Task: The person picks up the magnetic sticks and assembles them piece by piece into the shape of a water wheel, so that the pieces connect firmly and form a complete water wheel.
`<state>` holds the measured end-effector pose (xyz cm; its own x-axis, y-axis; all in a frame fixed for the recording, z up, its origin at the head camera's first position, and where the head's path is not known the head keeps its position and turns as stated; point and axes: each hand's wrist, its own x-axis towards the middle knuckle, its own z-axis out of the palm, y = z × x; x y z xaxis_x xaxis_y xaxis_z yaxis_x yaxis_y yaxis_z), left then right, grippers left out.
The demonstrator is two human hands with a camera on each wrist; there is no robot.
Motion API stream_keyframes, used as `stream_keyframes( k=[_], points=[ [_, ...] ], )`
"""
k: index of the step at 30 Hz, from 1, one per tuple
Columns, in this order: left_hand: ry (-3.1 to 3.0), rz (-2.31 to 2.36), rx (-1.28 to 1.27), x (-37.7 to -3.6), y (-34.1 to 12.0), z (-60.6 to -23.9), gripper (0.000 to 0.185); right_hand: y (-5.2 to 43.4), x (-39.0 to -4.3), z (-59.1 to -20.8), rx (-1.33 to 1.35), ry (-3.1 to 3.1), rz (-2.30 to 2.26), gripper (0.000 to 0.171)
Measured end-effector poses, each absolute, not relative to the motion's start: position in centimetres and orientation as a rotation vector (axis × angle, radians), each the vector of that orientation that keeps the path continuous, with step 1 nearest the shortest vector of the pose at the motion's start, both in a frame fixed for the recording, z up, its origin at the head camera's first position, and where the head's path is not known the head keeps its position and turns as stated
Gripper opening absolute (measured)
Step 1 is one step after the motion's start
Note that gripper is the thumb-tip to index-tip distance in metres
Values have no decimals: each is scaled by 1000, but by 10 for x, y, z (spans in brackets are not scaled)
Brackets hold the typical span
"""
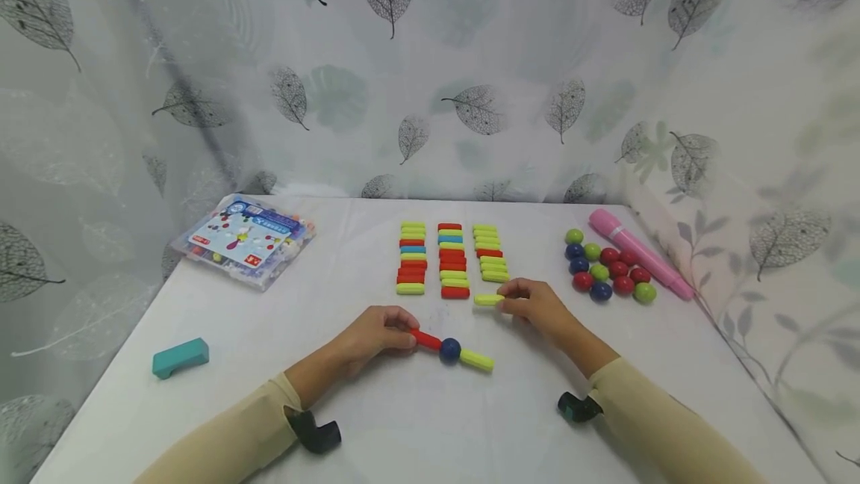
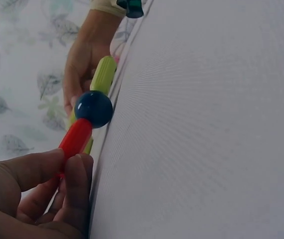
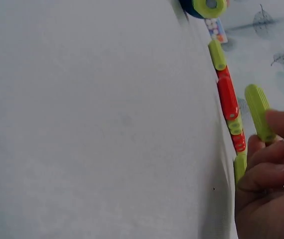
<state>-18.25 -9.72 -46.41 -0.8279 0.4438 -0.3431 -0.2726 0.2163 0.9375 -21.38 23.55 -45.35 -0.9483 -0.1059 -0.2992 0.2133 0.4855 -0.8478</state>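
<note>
My left hand [image 1: 372, 336] pinches the end of a red rod [image 2: 76, 137] between thumb and fingers. A dark blue ball [image 1: 450, 350] joins that rod to a yellow-green rod [image 1: 477, 361] on its other side, nearly in line. In my right hand [image 1: 537, 308], thumb and fingers pinch a separate yellow-green rod [image 3: 259, 112], whose free end points left in the head view. This rod is apart from the blue ball, just in front of the right-hand column of rods [image 1: 493, 260]. The gripped ends of both held rods are partly hidden by fingers.
Two more columns of red, yellow-green and blue rods [image 1: 412, 263] lie beyond my hands. At right, several coloured balls [image 1: 622, 285] sit beside a pink wand-like tube [image 1: 638, 251]. A clear plastic box [image 1: 245, 237] stands back left, and a teal block [image 1: 181, 358] lies nearer left.
</note>
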Motion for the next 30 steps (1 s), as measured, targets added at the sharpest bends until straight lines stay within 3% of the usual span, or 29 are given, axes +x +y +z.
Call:
stream_keyframes(
  k=[7, 17, 25, 30],
  points=[
    [1949, 1681, 155, -189, -99, -461, 25, 223, -196, -450, -118, 2214, -1449, 33],
    [1991, 1706, 157, -193, -91, -465, 25, 221, -193, -451, -163, 2159, -1437, 34],
    [2032, 1709, 88, -194, -84, -465, 22, 240, -238, -450, 180, 2474, -1550, 40],
    [1960, 1703, 109, -195, -86, -466, 23, 240, -253, -455, 191, 2570, -1391, 38]
  ],
)
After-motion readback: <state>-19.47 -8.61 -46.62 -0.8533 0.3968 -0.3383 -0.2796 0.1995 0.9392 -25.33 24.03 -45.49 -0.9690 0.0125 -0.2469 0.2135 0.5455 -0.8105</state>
